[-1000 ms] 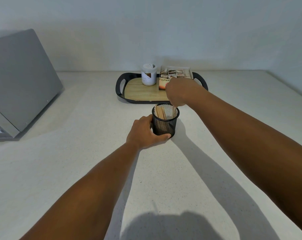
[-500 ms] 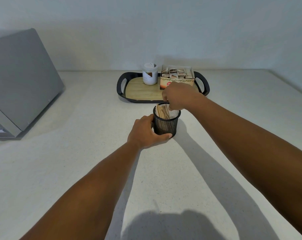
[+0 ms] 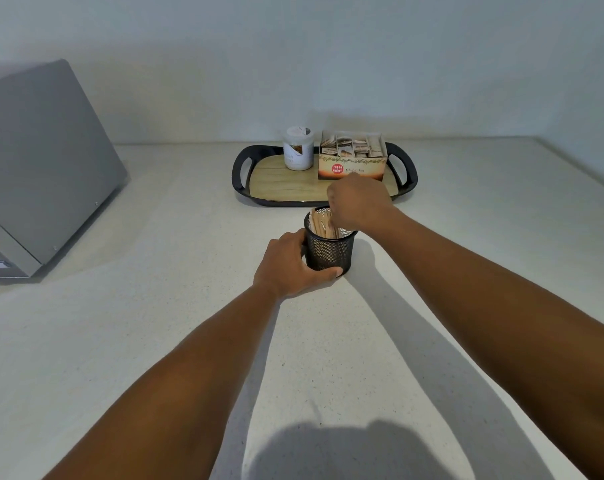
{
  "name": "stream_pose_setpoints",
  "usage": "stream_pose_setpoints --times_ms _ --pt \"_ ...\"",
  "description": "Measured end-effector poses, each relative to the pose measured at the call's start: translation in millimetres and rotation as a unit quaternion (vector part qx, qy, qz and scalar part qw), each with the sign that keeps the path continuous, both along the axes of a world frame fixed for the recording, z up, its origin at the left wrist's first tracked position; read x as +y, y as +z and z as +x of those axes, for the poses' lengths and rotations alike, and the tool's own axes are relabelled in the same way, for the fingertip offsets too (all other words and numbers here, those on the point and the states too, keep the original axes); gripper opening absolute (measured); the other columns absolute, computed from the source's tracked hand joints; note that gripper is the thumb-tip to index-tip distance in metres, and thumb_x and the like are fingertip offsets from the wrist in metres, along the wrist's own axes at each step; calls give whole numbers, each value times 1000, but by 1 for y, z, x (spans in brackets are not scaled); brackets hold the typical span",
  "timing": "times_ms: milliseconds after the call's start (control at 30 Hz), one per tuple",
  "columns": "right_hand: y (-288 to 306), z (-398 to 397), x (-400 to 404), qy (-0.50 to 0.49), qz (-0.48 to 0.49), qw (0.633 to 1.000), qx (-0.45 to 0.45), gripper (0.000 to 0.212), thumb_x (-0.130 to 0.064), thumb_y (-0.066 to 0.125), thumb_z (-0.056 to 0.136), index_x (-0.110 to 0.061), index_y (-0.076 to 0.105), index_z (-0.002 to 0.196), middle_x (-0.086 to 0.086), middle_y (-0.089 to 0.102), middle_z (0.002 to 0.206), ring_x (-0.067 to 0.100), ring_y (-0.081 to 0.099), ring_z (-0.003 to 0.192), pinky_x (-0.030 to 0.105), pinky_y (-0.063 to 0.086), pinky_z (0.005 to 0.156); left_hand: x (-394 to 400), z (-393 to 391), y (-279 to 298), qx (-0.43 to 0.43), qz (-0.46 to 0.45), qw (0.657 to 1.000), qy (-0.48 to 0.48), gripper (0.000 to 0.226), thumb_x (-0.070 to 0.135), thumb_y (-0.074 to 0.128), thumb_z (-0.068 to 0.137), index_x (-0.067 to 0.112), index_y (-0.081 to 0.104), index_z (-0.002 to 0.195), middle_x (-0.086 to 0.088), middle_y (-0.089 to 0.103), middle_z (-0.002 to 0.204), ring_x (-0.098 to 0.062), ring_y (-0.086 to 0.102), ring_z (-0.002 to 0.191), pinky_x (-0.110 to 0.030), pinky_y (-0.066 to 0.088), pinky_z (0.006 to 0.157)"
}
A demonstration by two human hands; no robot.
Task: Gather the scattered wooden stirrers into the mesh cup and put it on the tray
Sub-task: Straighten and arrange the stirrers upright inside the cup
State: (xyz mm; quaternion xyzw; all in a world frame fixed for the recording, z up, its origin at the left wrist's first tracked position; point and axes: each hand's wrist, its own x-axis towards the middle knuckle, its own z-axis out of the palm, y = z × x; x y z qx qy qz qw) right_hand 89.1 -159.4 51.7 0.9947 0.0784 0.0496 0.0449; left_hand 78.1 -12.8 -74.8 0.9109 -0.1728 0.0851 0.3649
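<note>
At mid-frame we see the black mesh cup [image 3: 331,252] standing on the pale counter [image 3: 155,341], wooden stirrers [image 3: 323,225] upright inside it. Our left hand [image 3: 288,265] wraps its side, thumb along the base. Our right hand [image 3: 359,200] hangs over the rim, fingers curled down onto the stirrers. Just above, the tray [image 3: 240,174] carries a white jar [image 3: 298,147] and a tea box [image 3: 352,159]. A grey appliance [image 3: 41,168] fills the left edge.

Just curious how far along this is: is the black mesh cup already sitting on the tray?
No, the mesh cup stands on the counter in front of the tray, with the left hand holding it.
</note>
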Motion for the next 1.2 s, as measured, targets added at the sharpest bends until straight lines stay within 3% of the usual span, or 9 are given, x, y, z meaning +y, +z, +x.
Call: stream_pose_setpoints --times_ms 133,267,467,767,900,1033,1200 --pt "1 0 -3 -16 30 999 -18 18 -22 67 84 -18 62 101 1 53 89 18 51 79 27 38 58 -1 0 0 0 10 1000 8 94 81 72 57 30 54 133 8 67 121 -12 64 104 -30 61 83" --pt "2 3 1 -22 114 993 16 24 -28 70 80 -19 65 102 1 64 97 18 60 88 28 46 65 -1 1 0 3 7 1000 10 88 81 73 55 32 57 126 10 69 115 -10 65 101 -32 62 81" --pt "-6 0 6 -26 84 996 12 22 -20 67 81 -18 66 103 0 60 90 19 57 81 29 41 59 -1 1 -3 9 4 1000 11 91 85 71 53 33 55 126 11 68 114 -13 65 102 -33 62 80" --pt "3 1 12 35 153 987 14 23 -22 61 88 -17 68 109 3 67 105 21 62 99 36 56 81 0 2 -3 -5 -2 1000 5 80 75 77 55 32 59 120 13 69 107 -7 64 96 -33 61 78" --pt "-4 3 17 43 116 992 -5 22 -25 60 88 -21 70 107 0 67 108 20 61 100 38 57 81 0 2 -3 -12 7 1000 7 79 75 77 56 31 59 120 13 68 105 -7 63 93 -30 61 77" --pt "-8 5 10 19 93 995 -29 19 -22 62 89 -20 71 105 1 67 105 21 62 97 32 55 75 1 2 -3 -14 8 1000 9 79 77 76 55 32 59 118 15 67 102 -5 62 91 -27 60 75" --pt "-8 5 6 6 102 995 -20 19 -22 62 89 -20 74 103 0 71 102 19 64 95 33 57 75 1 0 -1 -8 -4 1000 -1 82 74 77 58 32 56 125 12 69 111 -6 63 96 -20 59 75"
